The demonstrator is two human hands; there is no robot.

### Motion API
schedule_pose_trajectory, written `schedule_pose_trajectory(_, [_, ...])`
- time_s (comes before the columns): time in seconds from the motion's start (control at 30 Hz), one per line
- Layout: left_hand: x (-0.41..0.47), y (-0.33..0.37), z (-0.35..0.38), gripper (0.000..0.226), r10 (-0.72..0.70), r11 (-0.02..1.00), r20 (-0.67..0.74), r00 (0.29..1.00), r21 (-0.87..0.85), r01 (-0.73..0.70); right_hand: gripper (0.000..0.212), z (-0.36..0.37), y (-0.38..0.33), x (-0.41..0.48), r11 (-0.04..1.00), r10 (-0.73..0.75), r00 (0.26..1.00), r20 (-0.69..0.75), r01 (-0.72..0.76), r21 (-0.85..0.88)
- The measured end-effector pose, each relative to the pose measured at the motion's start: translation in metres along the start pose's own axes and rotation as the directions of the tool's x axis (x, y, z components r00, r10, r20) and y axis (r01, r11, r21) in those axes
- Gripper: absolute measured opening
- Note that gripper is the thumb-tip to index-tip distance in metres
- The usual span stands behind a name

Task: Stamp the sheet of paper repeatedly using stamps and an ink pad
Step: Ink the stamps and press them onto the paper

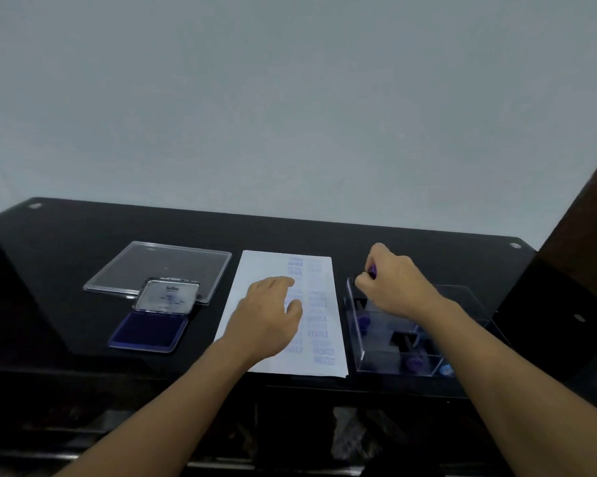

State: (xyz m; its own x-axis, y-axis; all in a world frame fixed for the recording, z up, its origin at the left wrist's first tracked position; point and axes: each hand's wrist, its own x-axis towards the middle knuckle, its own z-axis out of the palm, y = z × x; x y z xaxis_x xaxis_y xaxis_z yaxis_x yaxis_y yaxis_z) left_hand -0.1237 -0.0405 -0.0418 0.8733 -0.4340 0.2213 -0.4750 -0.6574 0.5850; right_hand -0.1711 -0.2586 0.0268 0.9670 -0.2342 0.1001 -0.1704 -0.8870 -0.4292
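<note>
While the left hand (267,315) rests open on one sheet (259,266), the right hand (398,287) pinches one purple stamp (372,270).

My left hand (267,315) flat, palm down, fingers straight. My right hand (397,285), further right, fingers curled, pinching a small purple stamp (372,270).

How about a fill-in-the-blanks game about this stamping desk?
The left hand rests on the ____.
The ink pad lies with its lid ____.
The right hand pinches a purple stamp above the clear ____.
Missing words: paper; open; box.
</note>
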Motion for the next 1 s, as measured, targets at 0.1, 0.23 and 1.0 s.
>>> schedule_pose_trajectory(0.1, [-0.009,-0.023,-0.027,0.045,-0.039,0.999,-0.055,0.998,0.028,0.041,0.014,0.009,-0.029,0.001,0.999,-0.044,0.999,0.022,0.044,-0.013])
schedule_pose_trajectory(0.23, [-0.023,-0.055,-0.062,0.036,-0.129,0.990,-0.139,0.982,0.032,0.135,0.016,0.030,-0.074,0.003,0.995,-0.095,0.994,0.053,0.095,0.001])
schedule_pose_trajectory(1.0, [-0.068,-0.238,-0.134,0.044,-0.345,0.912,-0.282,0.895,0.124,0.391,0.016,0.174,-0.260,0.023,0.907,-0.376,0.851,0.366,0.419,-0.044])
